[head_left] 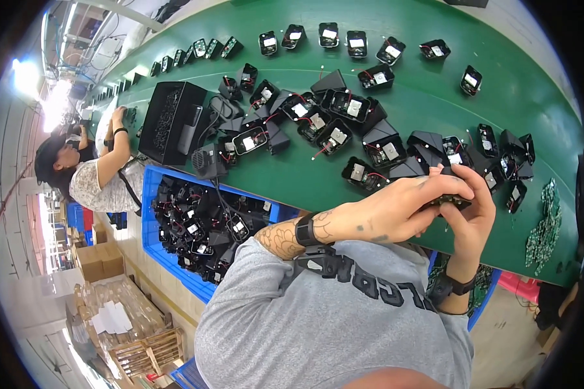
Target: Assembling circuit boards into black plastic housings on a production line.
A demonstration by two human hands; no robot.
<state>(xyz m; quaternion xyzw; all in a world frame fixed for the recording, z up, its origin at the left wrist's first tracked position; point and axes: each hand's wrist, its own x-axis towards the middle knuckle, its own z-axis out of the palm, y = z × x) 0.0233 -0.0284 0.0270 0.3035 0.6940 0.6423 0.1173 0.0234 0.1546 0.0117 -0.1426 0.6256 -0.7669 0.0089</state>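
Observation:
My left hand [396, 211], with a tattooed forearm and a black wristband, and my right hand [475, 211], with a dark watch on the wrist, meet over the near edge of the green belt [422, 104]. Both grip one small black housing [453, 201], mostly hidden by my fingers. Just beyond my hands lie several open black housings [383, 152] with red and black wires and white labels. More of them stand in a loose row [357, 44] farther across the belt.
A blue crate [150, 194] full of black parts stands to my left, with a black box [172, 120] and a small black fan [204, 162] behind it. Green circuit boards [545, 227] lie at the right. A co-worker [91, 175] works farther left. Cardboard boxes [100, 259] and a wooden pallet [143, 353] are on the floor.

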